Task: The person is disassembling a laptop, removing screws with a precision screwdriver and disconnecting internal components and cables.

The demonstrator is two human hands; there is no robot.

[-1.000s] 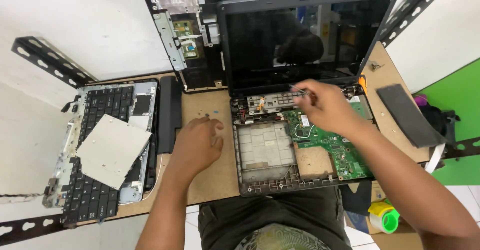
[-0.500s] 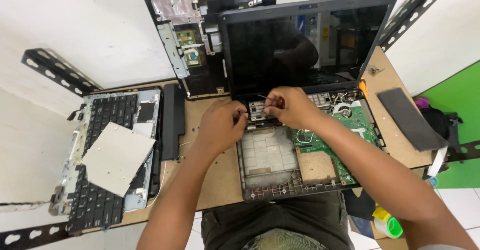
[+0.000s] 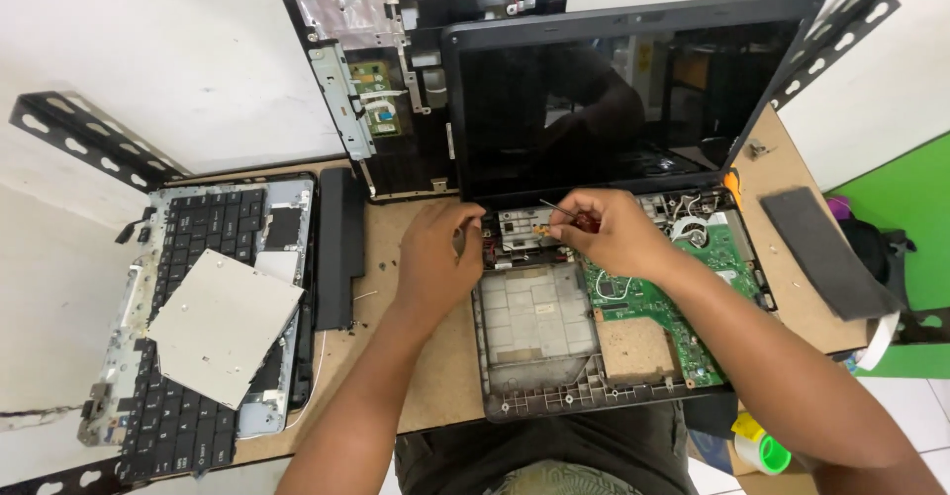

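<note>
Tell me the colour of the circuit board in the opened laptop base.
Green, with white markings: the circuit board, seen clearly in the head view.

Head camera looks steeply down, close above the wooden table [image 3: 416,386].

Dark rectangular laptop screen [image 3: 604,99], upright behind hands
</note>
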